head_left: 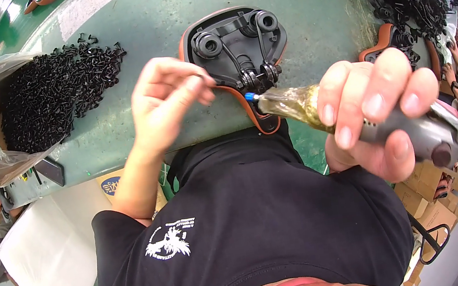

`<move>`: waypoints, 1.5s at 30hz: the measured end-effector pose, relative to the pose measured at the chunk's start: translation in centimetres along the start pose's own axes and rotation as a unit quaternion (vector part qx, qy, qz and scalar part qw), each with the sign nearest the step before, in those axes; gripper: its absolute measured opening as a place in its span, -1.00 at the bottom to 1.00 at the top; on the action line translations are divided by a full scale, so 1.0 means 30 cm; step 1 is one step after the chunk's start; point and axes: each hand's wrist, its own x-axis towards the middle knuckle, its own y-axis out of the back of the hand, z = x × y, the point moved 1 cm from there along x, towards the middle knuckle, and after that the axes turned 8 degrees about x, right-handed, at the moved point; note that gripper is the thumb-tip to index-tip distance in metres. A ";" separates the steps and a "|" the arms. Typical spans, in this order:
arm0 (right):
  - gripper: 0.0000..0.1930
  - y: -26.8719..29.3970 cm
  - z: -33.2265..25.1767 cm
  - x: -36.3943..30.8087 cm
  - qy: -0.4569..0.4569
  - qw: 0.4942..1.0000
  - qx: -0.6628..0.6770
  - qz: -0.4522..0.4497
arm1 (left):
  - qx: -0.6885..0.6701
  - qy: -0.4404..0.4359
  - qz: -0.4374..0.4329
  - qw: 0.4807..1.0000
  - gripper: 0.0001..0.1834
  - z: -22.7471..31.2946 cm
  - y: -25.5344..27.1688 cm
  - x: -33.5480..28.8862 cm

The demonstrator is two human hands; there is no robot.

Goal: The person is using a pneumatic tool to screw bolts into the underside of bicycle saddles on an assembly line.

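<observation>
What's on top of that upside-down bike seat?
The bike seat shows two round black mounts and a black clamp on its upturned underside. Its sitting side faces the green table, hidden.

a black short-sleeved t-shirt (303,214) covers the torso, its rounded neckline (282,273) edged with a band. the left chest carries a white print (168,244) of a spread-winged bird with small lettering. folded black fabric (236,152) shows below the hem; left hand (162,102) and right hand (373,105) are bare.
</observation>
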 end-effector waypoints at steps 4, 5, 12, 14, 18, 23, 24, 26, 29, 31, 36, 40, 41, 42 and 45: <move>-0.69 -0.024 0.032 0.035 0.031 0.997 0.020 -0.064 | -0.225 0.029 -0.101 0.969 -0.78 -0.036 -0.100 -0.021; -0.68 -0.018 0.038 0.036 0.032 0.996 0.021 -0.077 | -0.212 0.010 -0.098 0.972 -0.78 -0.046 -0.099 -0.021; -0.65 -0.006 0.009 0.011 0.009 0.999 -0.006 -0.039 | -0.016 -0.090 -0.106 0.990 -0.81 -0.056 -0.105 0.028; -0.66 0.007 0.020 0.012 0.018 0.999 -0.006 -0.039 | -0.098 -0.002 -0.139 0.985 -0.79 -0.035 -0.105 0.021; -0.70 0.043 0.017 0.004 0.038 0.993 0.034 -0.103 | 0.210 -0.174 -0.145 0.951 -0.67 0.003 -0.105 0.056; -0.69 0.050 -0.016 0.002 0.051 0.992 -0.088 -0.073 | 0.556 -0.367 0.114 0.737 -0.44 0.009 -0.016 0.159; -0.68 0.052 -0.024 0.002 0.042 0.992 -0.095 -0.067 | 0.587 -0.355 0.089 0.722 -0.43 -0.002 -0.016 0.180; -0.67 0.050 -0.036 0.006 0.032 0.993 -0.102 -0.048 | 0.614 -0.344 0.062 0.708 -0.42 -0.021 -0.023 0.208; -0.66 0.067 -0.008 -0.007 0.024 0.995 -0.077 -0.052 | 0.642 -0.341 0.080 0.682 -0.46 -0.054 -0.008 0.190; -0.65 0.068 -0.023 -0.007 0.021 0.994 -0.098 -0.050 | 0.640 -0.356 0.080 0.676 -0.50 -0.069 -0.012 0.198; -0.65 0.057 0.003 -0.001 0.022 0.994 -0.092 -0.056 | 0.622 -0.387 0.087 0.675 -0.53 -0.090 0.012 0.211; -0.65 0.043 -0.013 0.028 -0.001 0.993 -0.106 -0.048 | 0.607 -0.353 0.070 0.709 -0.39 -0.094 0.024 0.207; -0.63 0.051 -0.021 0.031 -0.028 0.988 -0.134 -0.077 | 0.608 -0.352 0.072 0.709 -0.39 -0.081 0.022 0.198; -0.63 0.067 -0.023 0.037 -0.029 0.987 -0.136 -0.078 | 0.597 -0.329 0.078 0.727 -0.32 -0.041 0.001 0.189; -0.55 0.021 0.015 0.039 -0.007 0.996 -0.090 -0.003 | 0.602 -0.285 0.073 0.742 -0.20 -0.034 0.004 0.188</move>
